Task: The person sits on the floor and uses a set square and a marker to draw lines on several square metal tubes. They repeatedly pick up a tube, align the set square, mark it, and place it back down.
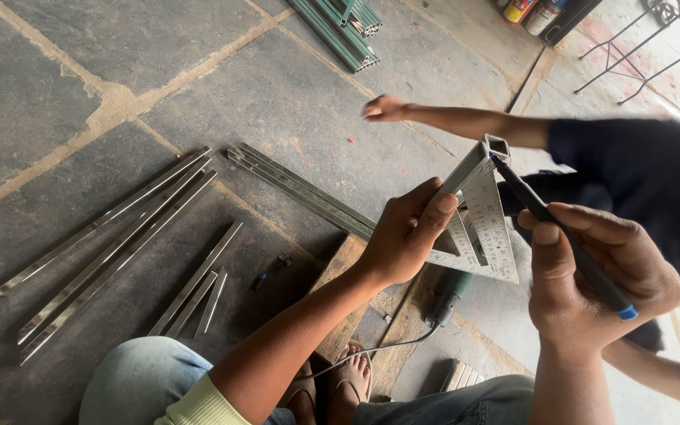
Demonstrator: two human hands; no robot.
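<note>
My left hand [407, 232] grips a silver square metal tube [478, 161] and presses a triangular metal speed square [491, 236] against it. A black marker [560, 236] with a blue end sits in my right hand [592, 283], and its tip touches the tube's open end near the square's upper corner. My knees in blue jeans show at the bottom of the view.
Another person in a dark top [631, 157] crouches at the right, one arm [450, 118] stretched over the stone floor. Several cut metal tubes [112, 244] lie at the left, more [301, 189] in the middle. A green bundle [340, 31] lies at the top. A power tool [446, 295] with a cord rests below the square.
</note>
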